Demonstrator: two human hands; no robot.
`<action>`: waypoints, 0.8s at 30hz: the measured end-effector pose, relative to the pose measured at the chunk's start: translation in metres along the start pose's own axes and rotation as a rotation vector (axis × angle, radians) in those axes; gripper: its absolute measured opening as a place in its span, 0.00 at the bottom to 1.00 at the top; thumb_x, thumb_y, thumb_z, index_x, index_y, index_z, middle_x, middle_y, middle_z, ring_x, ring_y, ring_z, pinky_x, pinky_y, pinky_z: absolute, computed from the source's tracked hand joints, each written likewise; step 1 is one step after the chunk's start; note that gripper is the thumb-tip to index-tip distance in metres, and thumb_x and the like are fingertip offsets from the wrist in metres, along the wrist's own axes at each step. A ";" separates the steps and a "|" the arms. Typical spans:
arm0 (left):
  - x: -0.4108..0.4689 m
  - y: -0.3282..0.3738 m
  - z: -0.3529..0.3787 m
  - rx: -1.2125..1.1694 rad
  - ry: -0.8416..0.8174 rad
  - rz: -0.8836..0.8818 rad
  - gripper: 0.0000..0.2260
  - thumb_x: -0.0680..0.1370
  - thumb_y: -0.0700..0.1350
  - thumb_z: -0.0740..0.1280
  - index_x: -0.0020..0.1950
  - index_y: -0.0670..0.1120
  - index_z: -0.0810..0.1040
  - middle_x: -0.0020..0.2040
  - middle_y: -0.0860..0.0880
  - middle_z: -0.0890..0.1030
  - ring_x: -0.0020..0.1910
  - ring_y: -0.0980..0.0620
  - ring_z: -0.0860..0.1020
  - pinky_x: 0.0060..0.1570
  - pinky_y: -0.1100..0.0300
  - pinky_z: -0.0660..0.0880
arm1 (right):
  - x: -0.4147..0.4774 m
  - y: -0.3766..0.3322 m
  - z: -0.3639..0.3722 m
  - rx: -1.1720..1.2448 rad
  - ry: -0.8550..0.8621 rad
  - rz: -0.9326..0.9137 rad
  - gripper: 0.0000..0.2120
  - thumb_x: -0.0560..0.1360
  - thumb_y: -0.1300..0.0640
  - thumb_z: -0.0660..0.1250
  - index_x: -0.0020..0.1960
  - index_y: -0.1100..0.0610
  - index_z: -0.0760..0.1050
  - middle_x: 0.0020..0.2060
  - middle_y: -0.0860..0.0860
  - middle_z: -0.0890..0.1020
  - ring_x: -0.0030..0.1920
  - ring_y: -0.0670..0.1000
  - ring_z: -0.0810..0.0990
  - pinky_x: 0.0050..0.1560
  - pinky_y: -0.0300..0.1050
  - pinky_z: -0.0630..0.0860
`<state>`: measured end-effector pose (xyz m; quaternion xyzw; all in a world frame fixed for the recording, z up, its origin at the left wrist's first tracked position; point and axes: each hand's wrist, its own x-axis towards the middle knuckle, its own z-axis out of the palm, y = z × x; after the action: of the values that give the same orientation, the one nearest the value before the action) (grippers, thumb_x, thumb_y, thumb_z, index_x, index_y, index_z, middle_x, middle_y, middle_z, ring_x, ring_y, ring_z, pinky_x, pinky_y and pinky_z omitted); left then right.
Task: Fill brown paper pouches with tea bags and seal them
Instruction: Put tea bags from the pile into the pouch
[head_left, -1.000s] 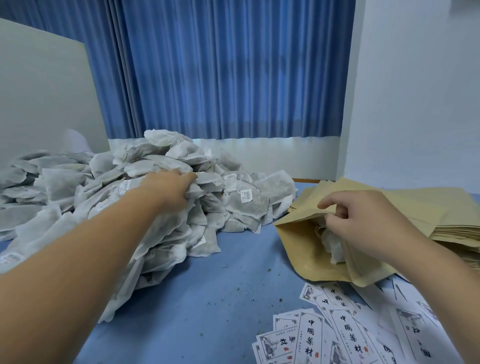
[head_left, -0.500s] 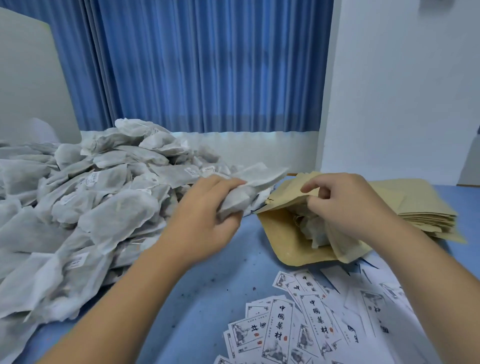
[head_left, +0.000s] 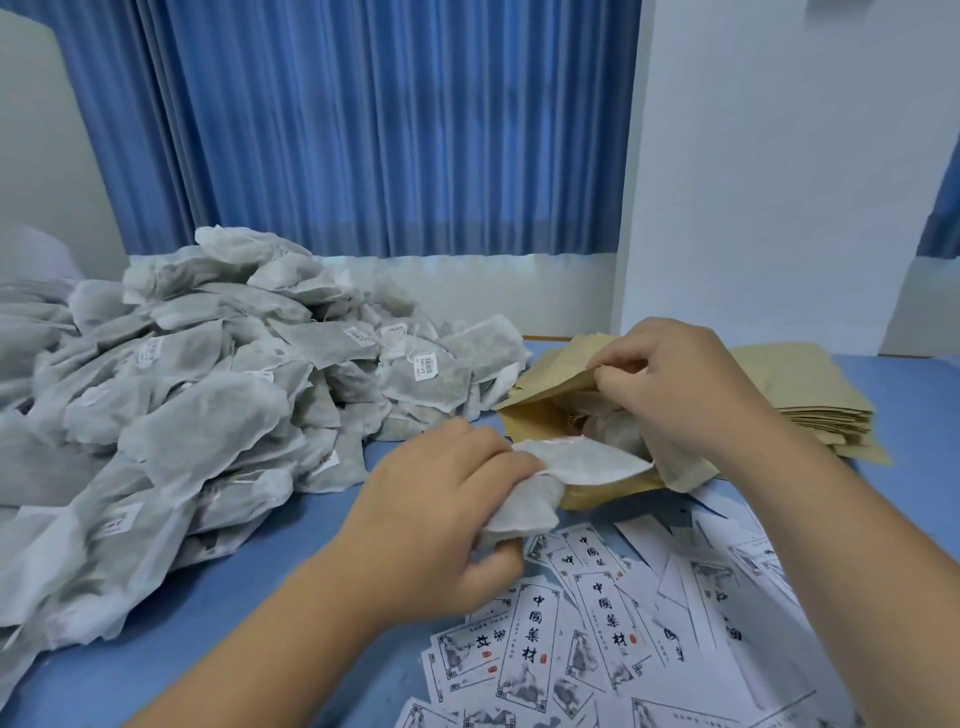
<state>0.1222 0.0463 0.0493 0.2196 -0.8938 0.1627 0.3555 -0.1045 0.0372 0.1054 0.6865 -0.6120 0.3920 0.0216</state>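
The left hand (head_left: 441, 514) is clenching a tea bag (head_left: 566, 470) near the middle of the table (head_left: 270, 545), and the bag's far end is lying across the open mouth of a brown pouch (head_left: 540, 415). The right hand (head_left: 670, 384) is pinching the pouch's upper flap between thumb and fingers and lifting it, so the mouth is gaping toward the left hand. Inside the pouch more tea bags are showing as a pale bundle, partly hidden by the right hand. The pouch is lying on the table just left of a stack of flat pouches (head_left: 810, 395), which is sitting toward the table's far right edge.

A large heap of tea bags (head_left: 197, 405) is covering the left side of the table, reaching from the far edge down to the near left corner; several bags are carrying small white tags. The nearest bags of the heap are lying just beside the pouch's far corner.

Printed paper labels (head_left: 597, 639) are lying scattered along the near right part of the table, overlapping each other, some of them under the right forearm. A blue curtain (head_left: 363, 130) is hanging behind the table's far edge.
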 end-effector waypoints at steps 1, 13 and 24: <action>0.001 0.002 0.002 0.011 -0.010 -0.020 0.17 0.67 0.44 0.67 0.54 0.43 0.82 0.44 0.48 0.80 0.37 0.46 0.75 0.34 0.53 0.72 | 0.000 0.000 0.000 0.012 -0.003 -0.001 0.24 0.69 0.57 0.65 0.30 0.25 0.73 0.37 0.38 0.80 0.41 0.41 0.77 0.39 0.40 0.76; 0.058 0.024 0.032 0.244 -0.234 -0.403 0.14 0.80 0.54 0.57 0.62 0.48 0.66 0.59 0.48 0.67 0.37 0.46 0.71 0.33 0.57 0.61 | 0.003 0.001 0.006 0.050 -0.006 -0.027 0.18 0.69 0.57 0.66 0.31 0.34 0.77 0.37 0.39 0.79 0.43 0.38 0.76 0.40 0.35 0.71; 0.098 0.023 0.064 -0.190 -0.394 -0.724 0.19 0.79 0.53 0.60 0.67 0.46 0.65 0.61 0.42 0.70 0.59 0.42 0.73 0.46 0.53 0.69 | 0.003 0.004 0.007 0.097 0.004 0.015 0.11 0.71 0.58 0.66 0.37 0.43 0.83 0.39 0.42 0.81 0.45 0.43 0.79 0.50 0.47 0.77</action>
<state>0.0110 0.0098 0.0711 0.5128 -0.8208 -0.1010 0.2306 -0.1047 0.0298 0.1005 0.6814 -0.5973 0.4228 -0.0136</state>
